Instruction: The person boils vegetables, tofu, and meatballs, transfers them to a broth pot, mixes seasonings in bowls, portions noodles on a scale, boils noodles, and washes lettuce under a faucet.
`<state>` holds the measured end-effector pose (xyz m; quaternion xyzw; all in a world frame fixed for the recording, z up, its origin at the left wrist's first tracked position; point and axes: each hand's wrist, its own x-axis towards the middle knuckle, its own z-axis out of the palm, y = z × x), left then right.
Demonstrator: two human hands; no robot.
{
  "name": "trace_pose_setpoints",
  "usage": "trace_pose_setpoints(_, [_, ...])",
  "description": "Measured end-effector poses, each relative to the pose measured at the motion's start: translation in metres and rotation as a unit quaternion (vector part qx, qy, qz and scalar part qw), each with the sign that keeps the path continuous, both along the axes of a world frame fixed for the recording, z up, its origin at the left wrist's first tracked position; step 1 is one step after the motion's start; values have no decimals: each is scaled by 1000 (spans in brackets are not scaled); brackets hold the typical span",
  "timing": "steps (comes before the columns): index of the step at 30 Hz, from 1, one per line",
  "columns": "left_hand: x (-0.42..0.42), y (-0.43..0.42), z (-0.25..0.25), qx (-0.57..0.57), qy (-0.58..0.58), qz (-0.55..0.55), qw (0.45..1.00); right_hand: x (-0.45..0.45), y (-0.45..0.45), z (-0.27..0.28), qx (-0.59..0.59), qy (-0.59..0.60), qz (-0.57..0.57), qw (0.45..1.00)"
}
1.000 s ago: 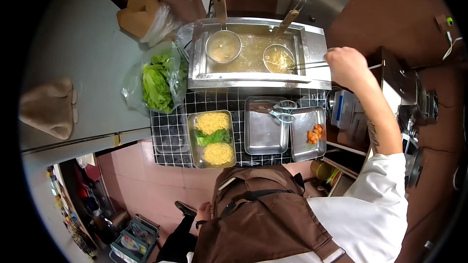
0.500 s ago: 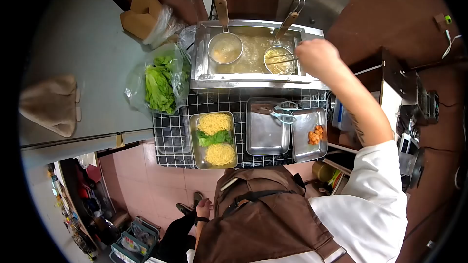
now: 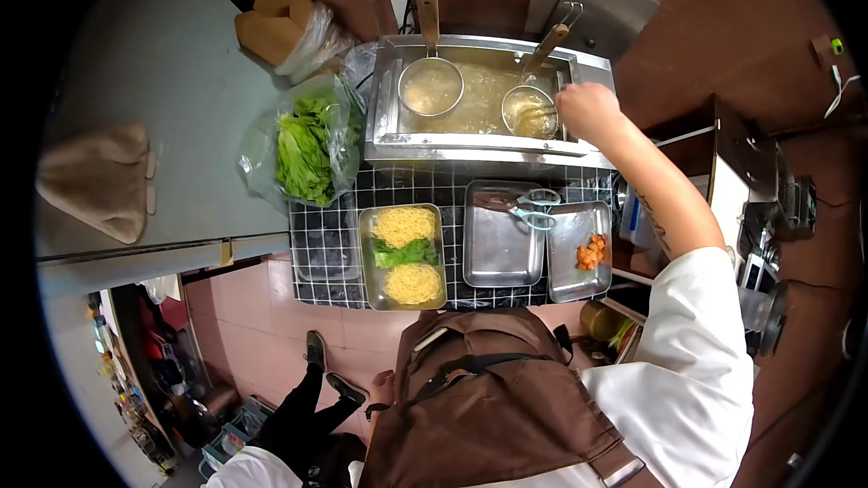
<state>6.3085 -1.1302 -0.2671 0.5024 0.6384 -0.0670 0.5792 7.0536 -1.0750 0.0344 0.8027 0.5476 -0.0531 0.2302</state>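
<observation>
My right hand (image 3: 588, 112) is closed on thin chopsticks (image 3: 546, 111), whose tips are among noodles in the right strainer basket (image 3: 531, 112). That basket and the left strainer basket (image 3: 431, 87) sit in the cooker (image 3: 488, 146), in cloudy liquid. My left hand (image 3: 382, 388) hangs low beside the apron, partly hidden, its fingers too unclear to read. Nearer me, a tray (image 3: 368, 291) holds two noodle portions (image 3: 413, 284) with lettuce (image 3: 404, 254) between them. Scissors (image 3: 535, 210) lie across the upper edge of the middle tray (image 3: 504, 258).
The right tray (image 3: 568, 285) holds orange-coloured pieces (image 3: 591, 253). Left of the cooker are bagged lettuce (image 3: 306, 154) and a cardboard box (image 3: 274, 23). A brown cloth (image 3: 99, 183) lies on the grey surface. Another person (image 3: 289, 425) is at lower left.
My right hand has moved left towards the right basket, and the chopsticks now reach steeply into its noodles. The other person has come further into view at lower left. The view has shifted slightly.
</observation>
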Motion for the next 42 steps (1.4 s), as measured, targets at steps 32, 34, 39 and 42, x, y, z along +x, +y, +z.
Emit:
trace_pose_setpoints(32, [4,12,-9,-26,24,26,999,-30,-59,156,204,-71,-46,975])
trace_pose_setpoints(34, [9,16,-5,-17,33,-14,999,-25,-60,143,206,-74,-46,975])
trace_pose_setpoints(39, [-13,7,-37,-41,-43,114,992,-12,-27,61,51,-58,-72,994])
trace_pose_setpoints(42, [-2,11,-22,-24,-39,133,990,-9,-3,0,1,0,-51,999])
